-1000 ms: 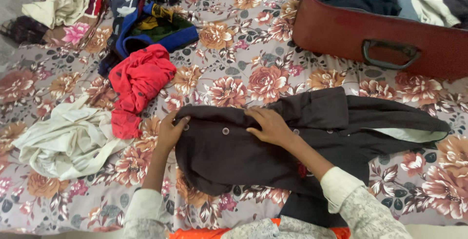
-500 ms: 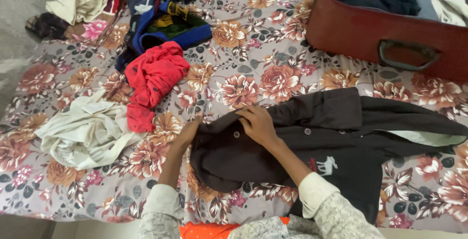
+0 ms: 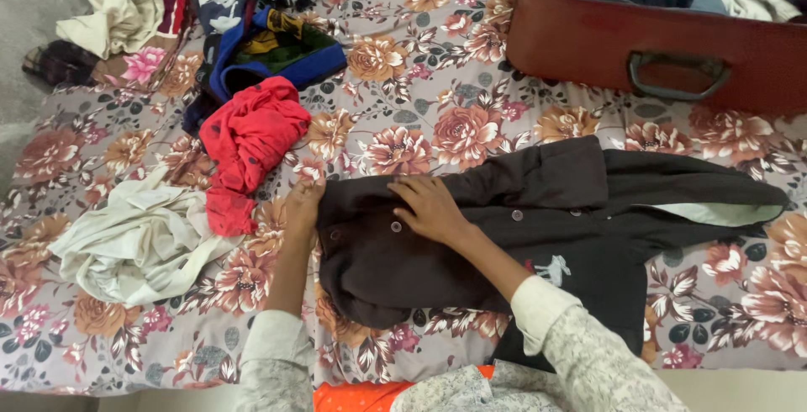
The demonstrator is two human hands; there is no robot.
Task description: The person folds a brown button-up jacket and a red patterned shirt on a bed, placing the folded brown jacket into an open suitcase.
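Note:
A dark brown hooded jacket (image 3: 546, 219) with snap buttons lies spread on a floral bedsheet (image 3: 403, 118). My left hand (image 3: 303, 203) grips the jacket's left edge, fingers curled over the fabric. My right hand (image 3: 429, 208) rests flat on the jacket near the buttons, pressing it down. The hood with a pale lining points to the right. A small white animal emblem shows on the jacket near my right forearm.
A red garment (image 3: 248, 147) and a crumpled cream cloth (image 3: 139, 240) lie left of the jacket. Blue, dark patterned and beige clothes are piled at the top left. An open red suitcase (image 3: 656, 50) holding clothes stands at the top right.
The view has shifted slightly. My left hand has closed on the jacket's left edge and my right hand has slid a little left along the buttons.

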